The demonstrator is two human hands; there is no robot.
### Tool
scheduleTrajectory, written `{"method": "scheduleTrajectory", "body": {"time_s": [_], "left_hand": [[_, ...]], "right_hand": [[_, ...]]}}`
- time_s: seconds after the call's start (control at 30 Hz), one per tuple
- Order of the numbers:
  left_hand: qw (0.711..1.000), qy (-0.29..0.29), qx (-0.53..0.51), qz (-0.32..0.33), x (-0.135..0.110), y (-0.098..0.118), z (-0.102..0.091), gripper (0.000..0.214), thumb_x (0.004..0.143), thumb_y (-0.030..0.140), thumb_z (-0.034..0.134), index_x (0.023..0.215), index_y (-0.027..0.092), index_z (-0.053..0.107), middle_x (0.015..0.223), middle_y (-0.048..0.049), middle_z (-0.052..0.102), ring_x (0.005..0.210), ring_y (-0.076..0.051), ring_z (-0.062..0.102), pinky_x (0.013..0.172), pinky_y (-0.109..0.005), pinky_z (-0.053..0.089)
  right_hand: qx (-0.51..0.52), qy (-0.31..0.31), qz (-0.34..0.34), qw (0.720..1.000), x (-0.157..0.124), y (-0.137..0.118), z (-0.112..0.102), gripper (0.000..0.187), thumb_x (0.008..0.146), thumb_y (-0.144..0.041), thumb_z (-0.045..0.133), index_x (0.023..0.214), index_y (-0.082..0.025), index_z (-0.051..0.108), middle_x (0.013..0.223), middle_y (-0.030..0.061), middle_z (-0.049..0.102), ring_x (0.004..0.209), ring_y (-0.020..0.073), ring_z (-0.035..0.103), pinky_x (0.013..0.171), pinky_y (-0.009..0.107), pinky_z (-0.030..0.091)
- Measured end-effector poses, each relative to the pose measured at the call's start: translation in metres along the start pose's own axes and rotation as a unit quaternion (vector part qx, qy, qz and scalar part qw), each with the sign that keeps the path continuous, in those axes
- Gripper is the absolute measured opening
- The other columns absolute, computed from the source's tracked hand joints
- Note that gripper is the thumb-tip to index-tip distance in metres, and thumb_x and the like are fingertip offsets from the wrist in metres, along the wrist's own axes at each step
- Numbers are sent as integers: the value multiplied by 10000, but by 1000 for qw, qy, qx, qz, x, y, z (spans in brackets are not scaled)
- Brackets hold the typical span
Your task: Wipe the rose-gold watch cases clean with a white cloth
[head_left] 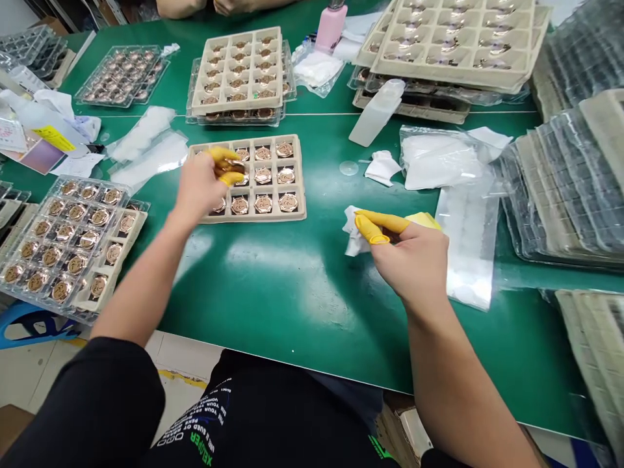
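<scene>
My left hand [202, 185], with yellow finger cots, hovers over the left side of a beige tray [298, 195] of round copper-coloured watch parts. Its fingertips pinch one round part [233, 168] above the tray. My right hand [407, 250], also in yellow finger cots, rests on the green table to the right of the tray. It is closed on a small white wiping cloth [351, 235].
Clear-lidded trays of the same parts [63, 240] lie at the left, and a stacked tray [238, 75] behind. More tray stacks [453, 45] and plastic lids [565, 188] fill the right. A white squeeze bottle [375, 114], a pink bottle [331, 26] and plastic bags [468, 214] lie about. Another person's arms show at the far edge.
</scene>
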State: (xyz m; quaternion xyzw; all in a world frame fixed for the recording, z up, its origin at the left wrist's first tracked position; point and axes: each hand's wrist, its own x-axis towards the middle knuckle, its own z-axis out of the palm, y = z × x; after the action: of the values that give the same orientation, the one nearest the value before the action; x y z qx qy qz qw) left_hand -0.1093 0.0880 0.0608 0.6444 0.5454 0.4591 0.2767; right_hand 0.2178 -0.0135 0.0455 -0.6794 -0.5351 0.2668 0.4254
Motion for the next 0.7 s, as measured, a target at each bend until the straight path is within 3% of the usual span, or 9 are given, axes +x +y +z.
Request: {"method": "scheduleTrajectory", "body": {"time_s": [0.07,0.13,0.23,0.37,0.5,0.6,0.7], "left_hand": [[990,-41,-131,-34,-41,19,44,265,724,363,879,910,201,783,964,-62,793,927,-244,731,939,-459,573],[967,-94,-224,-76,-78,29,85,309,740,403,862,961,195,802,997,-74,802,933,-235,748,918,-425,599],[955,-135,-247,-91,-109,28,118,282,762,374,838,985,203,822,996,-73,807,908,-216,756,881,-364,608],[974,-129,-182,-50,-114,16,118,224,786,338,814,974,218,837,913,-62,806,840,-196,736,801,-315,590],[984,-146,-105,8,-110,17,109,95,836,238,738,832,227,832,802,-23,791,762,-160,707,728,-271,543],[987,-132,-91,13,-112,20,108,108,828,199,729,816,232,830,771,-8,785,732,-149,694,720,-266,533],[982,-92,-160,-41,-116,21,114,150,814,254,778,949,246,844,910,-34,817,822,-179,727,789,-299,568]], "right_hand": [[64,-31,-4,998,-1,0,3,263,783,-404,801,993,-250,829,917,42,813,810,232,753,749,382,616],[126,-51,-31,990,-5,0,8,272,781,-411,809,1006,-259,823,978,39,816,855,226,759,765,371,621],[120,-93,-117,981,-13,0,17,231,837,-373,766,1035,-266,821,998,32,818,858,212,762,774,353,616],[-44,-77,-286,954,-17,7,24,244,873,-195,655,1021,-287,827,878,15,812,745,175,729,671,299,552],[-100,-16,-399,911,-16,13,35,282,841,-92,601,909,-259,818,744,0,777,574,116,611,549,264,427],[-96,6,-397,913,-17,13,43,241,833,-109,633,854,-261,819,718,0,772,548,107,597,534,263,411],[20,-16,-279,960,-18,12,49,185,838,-192,695,921,-281,834,818,10,802,648,154,691,562,279,506]]}}
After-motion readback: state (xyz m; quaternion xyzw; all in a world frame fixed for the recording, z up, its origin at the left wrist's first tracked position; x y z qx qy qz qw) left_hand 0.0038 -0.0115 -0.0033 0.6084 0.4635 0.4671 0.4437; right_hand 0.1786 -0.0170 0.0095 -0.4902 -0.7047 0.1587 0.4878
